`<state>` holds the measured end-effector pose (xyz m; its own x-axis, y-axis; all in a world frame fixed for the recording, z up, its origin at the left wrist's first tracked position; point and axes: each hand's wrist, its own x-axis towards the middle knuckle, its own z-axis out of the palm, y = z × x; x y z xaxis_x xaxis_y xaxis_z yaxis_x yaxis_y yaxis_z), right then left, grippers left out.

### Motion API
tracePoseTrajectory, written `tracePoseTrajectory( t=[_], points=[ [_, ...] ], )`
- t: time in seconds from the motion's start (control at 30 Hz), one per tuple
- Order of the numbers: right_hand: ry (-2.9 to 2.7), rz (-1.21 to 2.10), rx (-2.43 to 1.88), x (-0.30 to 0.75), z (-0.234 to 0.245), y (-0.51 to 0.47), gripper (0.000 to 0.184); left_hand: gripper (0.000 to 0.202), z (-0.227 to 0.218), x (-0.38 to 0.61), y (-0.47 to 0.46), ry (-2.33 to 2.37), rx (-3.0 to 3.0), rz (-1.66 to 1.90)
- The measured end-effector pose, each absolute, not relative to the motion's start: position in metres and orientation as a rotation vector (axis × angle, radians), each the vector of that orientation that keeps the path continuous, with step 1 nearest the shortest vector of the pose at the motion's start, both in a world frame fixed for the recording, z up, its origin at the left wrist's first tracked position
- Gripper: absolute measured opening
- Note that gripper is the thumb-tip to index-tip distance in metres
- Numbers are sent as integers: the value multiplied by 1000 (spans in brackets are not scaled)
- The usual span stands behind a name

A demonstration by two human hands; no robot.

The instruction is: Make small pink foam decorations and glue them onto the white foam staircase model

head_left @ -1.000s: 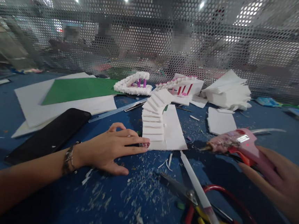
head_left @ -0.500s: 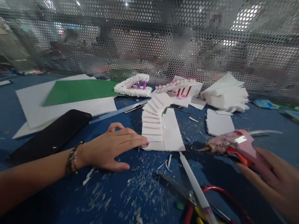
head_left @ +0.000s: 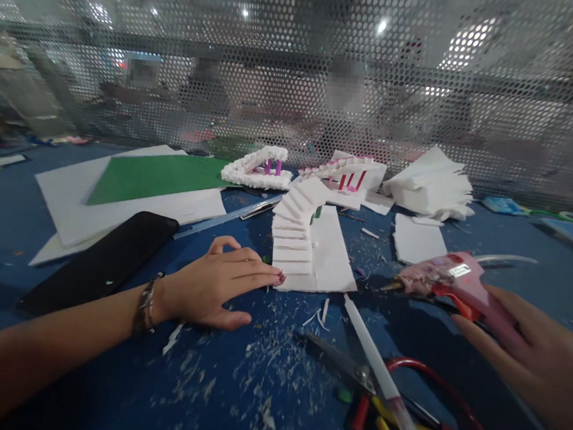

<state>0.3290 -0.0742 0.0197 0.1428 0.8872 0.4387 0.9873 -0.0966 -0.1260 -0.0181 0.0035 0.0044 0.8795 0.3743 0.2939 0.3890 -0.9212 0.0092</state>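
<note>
A white foam staircase model (head_left: pixel 295 232) on a white foam base (head_left: pixel 330 256) lies in the middle of the blue table. My left hand (head_left: pixel 214 288) rests flat on the table with fingers stretched out, its fingertips touching the base's near left corner. My right hand (head_left: pixel 530 353) reaches in from the right with fingers extended along the handle of a pink glue gun (head_left: pixel 449 277). The gun's nozzle points left toward the foam base. Whether the fingers grip the gun I cannot make out.
A black phone (head_left: pixel 104 262) lies left of my left hand. Green sheet (head_left: pixel 157 173) on white boards, two finished foam stair models (head_left: pixel 260 166) (head_left: pixel 348 170), a foam stack (head_left: pixel 432 184), a glue stick (head_left: pixel 378 370) and red-yellow scissors (head_left: pixel 400 406) surround them. A perforated screen stands behind.
My left hand slid slightly back and left along the base's corner. My right hand stays by the glue gun; the view shifted a little.
</note>
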Motion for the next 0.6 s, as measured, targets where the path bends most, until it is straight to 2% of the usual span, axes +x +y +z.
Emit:
tracePoseTrajectory(
  t=[0.23, 0.6],
  points=[
    [-1775, -313, -2085, 325, 23, -72, 70, 53, 3, -19, 3, -525, -2945, -462],
    [-1797, -333, -2028, 324, 28, -73, 67, 49, 4, -17, 5, -513, -3014, -431]
  ],
)
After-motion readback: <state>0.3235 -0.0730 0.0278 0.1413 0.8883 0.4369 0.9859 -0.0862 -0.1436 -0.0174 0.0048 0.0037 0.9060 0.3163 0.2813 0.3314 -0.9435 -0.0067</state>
